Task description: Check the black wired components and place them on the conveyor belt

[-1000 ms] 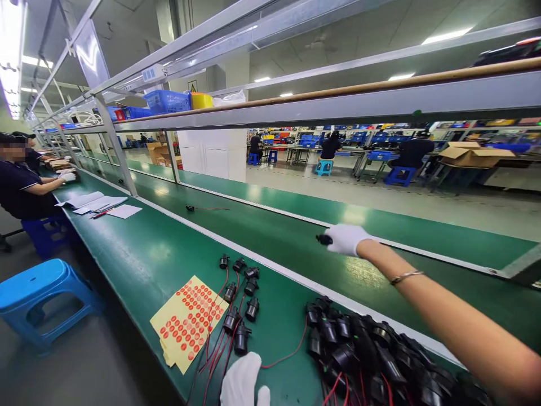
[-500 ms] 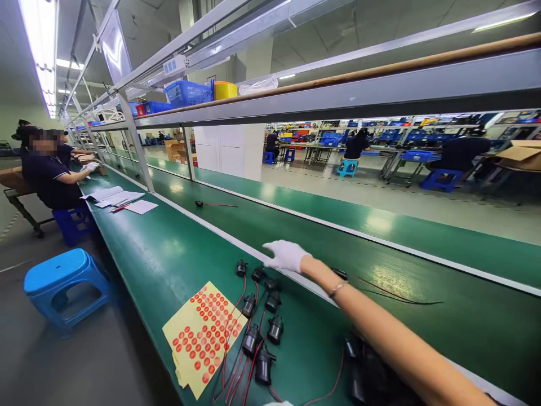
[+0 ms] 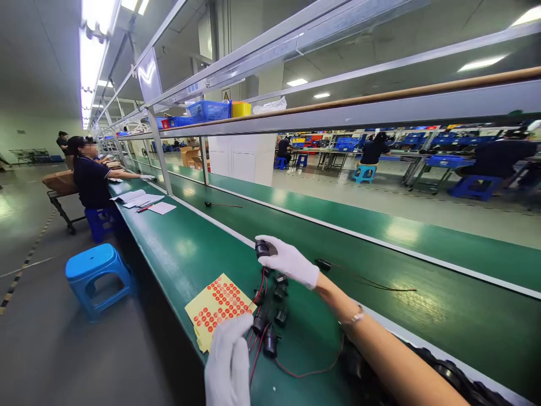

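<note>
While the right arm stretches forward with its wrist bent leftward, the gloved right hand (image 3: 291, 264) pinches a black socket (image 3: 262, 248) between thumb and fingertips, raised just beyond the sticker sheet (image 3: 215, 301). At the sheet's near edge the left hand (image 3: 228, 363) stands upright with its fingers pressed together. Whether it grips anything I cannot tell. Loose sockets (image 3: 267, 321) lie right of the sheet.
</note>
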`<state>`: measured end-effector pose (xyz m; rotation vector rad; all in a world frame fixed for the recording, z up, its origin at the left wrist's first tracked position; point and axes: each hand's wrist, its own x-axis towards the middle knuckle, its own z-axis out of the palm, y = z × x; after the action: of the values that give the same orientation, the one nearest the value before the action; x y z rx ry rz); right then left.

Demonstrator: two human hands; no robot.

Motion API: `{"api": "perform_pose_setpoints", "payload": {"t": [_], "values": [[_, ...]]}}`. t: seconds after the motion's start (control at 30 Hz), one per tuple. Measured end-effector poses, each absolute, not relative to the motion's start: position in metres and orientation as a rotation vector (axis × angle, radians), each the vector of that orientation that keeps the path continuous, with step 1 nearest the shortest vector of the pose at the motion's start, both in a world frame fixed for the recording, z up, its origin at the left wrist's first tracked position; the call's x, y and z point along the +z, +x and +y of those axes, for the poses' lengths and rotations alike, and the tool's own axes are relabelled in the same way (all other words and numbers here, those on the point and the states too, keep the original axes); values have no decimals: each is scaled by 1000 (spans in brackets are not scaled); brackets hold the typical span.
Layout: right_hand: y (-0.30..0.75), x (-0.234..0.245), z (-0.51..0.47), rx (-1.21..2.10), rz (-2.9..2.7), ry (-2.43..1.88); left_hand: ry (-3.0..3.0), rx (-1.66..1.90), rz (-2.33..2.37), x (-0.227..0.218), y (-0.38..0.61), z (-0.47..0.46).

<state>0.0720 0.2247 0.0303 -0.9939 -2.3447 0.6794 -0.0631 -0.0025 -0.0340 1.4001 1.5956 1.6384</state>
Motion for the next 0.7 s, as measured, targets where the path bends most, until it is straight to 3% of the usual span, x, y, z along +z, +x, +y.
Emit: {"api": "perform_pose_setpoints", "payload": {"t": [0.17,0.3,0.47,0.7], "values": [[114,44,120,694,-2211,-875,1125,1466,1272,13,-57,5],[137,29,63,406,-2168,-604,1186,1247,915,25,-32,-4],[173,20,24,130,-2250,-581,1223,1168,788,9,-10,-10],[214,6,-3,361,-2011,-935,1391,1254,919,-20,5,-10]]}}
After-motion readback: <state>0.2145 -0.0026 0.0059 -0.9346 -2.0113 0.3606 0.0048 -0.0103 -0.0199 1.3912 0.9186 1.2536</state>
